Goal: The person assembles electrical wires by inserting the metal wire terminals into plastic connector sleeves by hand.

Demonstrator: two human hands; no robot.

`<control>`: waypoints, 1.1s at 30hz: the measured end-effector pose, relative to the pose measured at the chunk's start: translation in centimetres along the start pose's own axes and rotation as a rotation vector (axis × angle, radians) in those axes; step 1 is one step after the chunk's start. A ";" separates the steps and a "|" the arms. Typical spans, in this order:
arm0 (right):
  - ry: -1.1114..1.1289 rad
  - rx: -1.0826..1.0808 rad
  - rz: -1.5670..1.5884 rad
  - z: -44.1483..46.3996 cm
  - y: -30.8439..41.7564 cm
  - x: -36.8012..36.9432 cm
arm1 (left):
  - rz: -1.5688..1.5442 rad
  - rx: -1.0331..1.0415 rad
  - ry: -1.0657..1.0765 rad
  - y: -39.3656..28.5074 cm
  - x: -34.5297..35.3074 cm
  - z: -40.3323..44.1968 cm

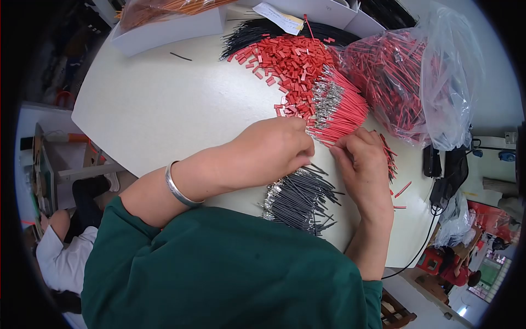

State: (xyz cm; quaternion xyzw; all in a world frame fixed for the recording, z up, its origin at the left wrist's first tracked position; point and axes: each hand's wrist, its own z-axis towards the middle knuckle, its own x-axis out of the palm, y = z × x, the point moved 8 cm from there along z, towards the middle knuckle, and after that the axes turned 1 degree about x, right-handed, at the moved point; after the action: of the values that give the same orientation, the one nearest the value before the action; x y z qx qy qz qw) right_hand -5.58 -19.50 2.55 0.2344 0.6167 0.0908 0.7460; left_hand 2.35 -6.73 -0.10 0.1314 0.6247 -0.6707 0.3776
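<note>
One left arm, forearm (233, 166) bare, slanting in from the lower left; left hand (276, 143) back upward, fingers curled inward, thumb tucked close to the fingertips, their contact partly hidden. One right arm, forearm (377, 227) bare and nearly upright in view; right hand (364, 164) turned inward, thumb and forefinger drawn together in a pinch, near the left hand, apart.

Bright, diffuse light across the pale table (148, 104), soft shadows, strong fisheye curvature, black corners
</note>
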 end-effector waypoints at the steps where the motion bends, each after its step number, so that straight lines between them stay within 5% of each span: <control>1: 0.001 -0.017 -0.015 0.0 0.2 0.0 | -0.001 0.006 -0.061 0.1 -0.6 0.1; 10: 0.087 -0.037 0.182 -0.6 1.8 1.6 | 0.120 -0.202 -0.344 2.5 -5.5 -0.2; 25: 0.102 0.064 0.123 -0.7 0.9 1.7 | 0.241 -0.419 -0.111 4.1 -5.6 -0.8; 33: 0.051 0.040 0.241 -0.7 1.5 0.9 | 0.351 -0.373 -0.236 4.1 -4.9 -0.5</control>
State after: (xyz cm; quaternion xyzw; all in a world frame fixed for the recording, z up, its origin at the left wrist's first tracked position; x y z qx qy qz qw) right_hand -5.83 -17.63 2.34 0.3193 0.6045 0.1733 0.7089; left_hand 8.33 -4.27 -0.04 0.0869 0.6567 -0.4791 0.5759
